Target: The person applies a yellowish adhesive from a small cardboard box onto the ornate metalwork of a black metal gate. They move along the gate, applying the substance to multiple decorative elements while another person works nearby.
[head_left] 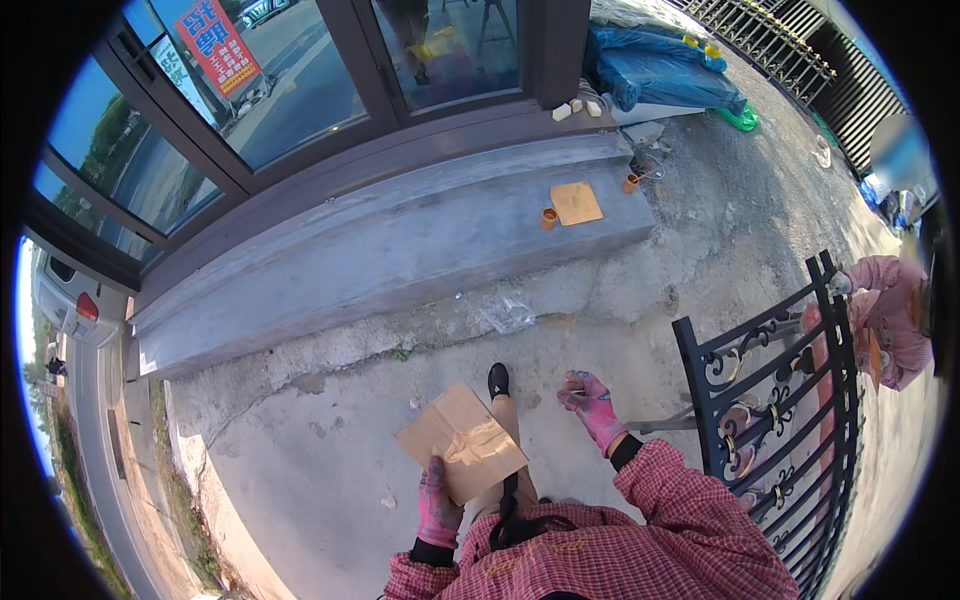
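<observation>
My left hand (438,510), in a pink glove, grips the lower edge of a flat piece of brown cardboard (455,435). An orange-gold smear marks the middle of this cardboard. My right hand (595,410), in a stained pink glove, is raised to the right of the cardboard with its fingers pinched together. Something thin and pale may show at the fingertips, too small to name. Right of that hand stands a black metal railing panel (770,400) with gold-touched scrollwork.
A grey stone step (400,240) runs below glass doors (290,90); on it are two small orange-brown cups (548,219) and another cardboard piece (577,204). Clear plastic (508,314) lies on the ground. A person (890,310) in pink stands behind the railing. Blue-wrapped goods (660,75) sit farther back.
</observation>
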Tool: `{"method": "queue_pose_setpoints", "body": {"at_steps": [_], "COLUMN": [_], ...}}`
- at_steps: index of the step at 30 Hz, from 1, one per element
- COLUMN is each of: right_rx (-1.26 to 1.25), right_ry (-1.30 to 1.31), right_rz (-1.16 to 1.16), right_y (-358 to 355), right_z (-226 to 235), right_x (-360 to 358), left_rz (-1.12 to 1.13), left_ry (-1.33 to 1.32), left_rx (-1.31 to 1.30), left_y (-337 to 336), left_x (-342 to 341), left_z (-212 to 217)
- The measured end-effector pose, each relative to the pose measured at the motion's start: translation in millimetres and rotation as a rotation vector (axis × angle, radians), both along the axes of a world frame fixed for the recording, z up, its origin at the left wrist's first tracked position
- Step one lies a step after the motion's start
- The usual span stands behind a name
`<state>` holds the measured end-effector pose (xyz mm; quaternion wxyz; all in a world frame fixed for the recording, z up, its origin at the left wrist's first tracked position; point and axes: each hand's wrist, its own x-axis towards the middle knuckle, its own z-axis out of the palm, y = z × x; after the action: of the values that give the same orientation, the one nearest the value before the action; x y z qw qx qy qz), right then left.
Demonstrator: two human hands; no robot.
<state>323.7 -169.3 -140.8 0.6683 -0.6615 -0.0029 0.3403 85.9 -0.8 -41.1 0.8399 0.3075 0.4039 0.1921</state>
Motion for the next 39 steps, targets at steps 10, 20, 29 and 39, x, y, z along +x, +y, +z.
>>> {"method": "queue_pose_setpoints", "body": {"at_steps": [10,20,29,39], "right_rx": [-0.303,-0.415,-0.11,-0.314], "right_ry": [-0.067,-0.417,-0.283,-0.511], "right_rz": [-0.184,-0.268,-0.307,-0.058], "right_y": [135,202,238,205], "right_z": [-148,-386,-383,-263], "right_x": [301,467,507,468], "left_rz": [-0.144,0.114,0.099,-0.009], "left_ry": [0.223,0.383,0.395,0.4], "left_rx": [0.027,-0.109,-0.187,-0.109], "left_y": [146,165,169,188], "left_x": [250,355,404,438], "left_z": [-61,-156,-203,-211]}}
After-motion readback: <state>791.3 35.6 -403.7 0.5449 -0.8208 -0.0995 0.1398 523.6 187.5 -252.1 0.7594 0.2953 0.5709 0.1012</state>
